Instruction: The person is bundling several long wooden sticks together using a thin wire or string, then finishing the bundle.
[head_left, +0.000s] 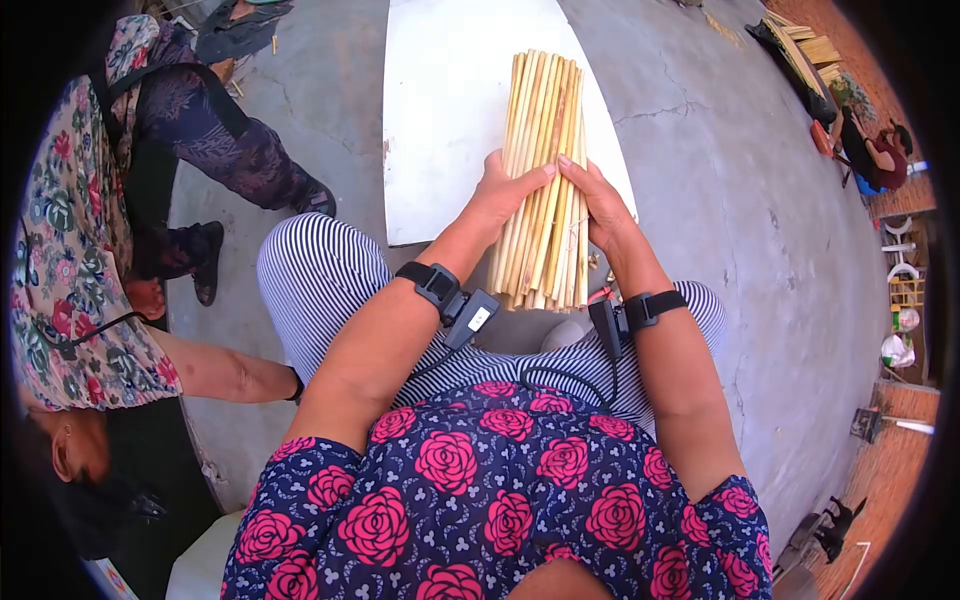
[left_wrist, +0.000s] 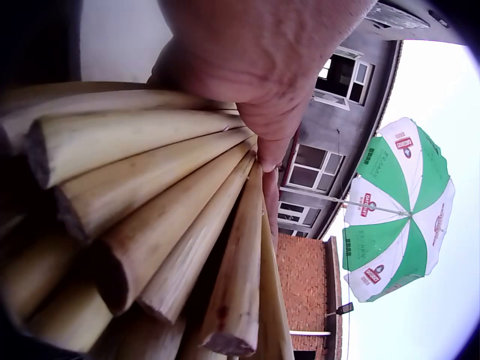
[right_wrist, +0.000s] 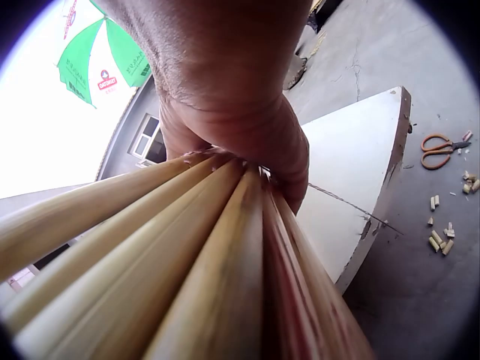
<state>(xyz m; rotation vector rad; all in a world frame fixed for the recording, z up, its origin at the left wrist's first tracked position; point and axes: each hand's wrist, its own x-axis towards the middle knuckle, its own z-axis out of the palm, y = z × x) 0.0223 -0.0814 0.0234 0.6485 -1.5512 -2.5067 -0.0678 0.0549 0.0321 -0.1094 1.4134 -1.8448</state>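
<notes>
A thick bundle of pale yellow stalks [head_left: 540,210] is held over the near end of the white board [head_left: 450,120]. My left hand [head_left: 503,195] grips the bundle's left side, its thumb lying across the front. From the other side my right hand [head_left: 598,200] grips it, thumb on top near the left thumb. In the left wrist view the cut stalk ends [left_wrist: 180,247] fan out below the hand. A thin strand [right_wrist: 352,199] sticks out from the bundle in the right wrist view. The fingers behind the stalks are mostly hidden.
Orange-handled scissors [right_wrist: 439,151] and short cut stalk pieces [right_wrist: 439,240] lie on the concrete floor beside the board. Another person [head_left: 90,250] in a floral top sits close at my left. More stalks [head_left: 805,45] lie at the far right. A green-and-white umbrella [left_wrist: 405,214] stands overhead.
</notes>
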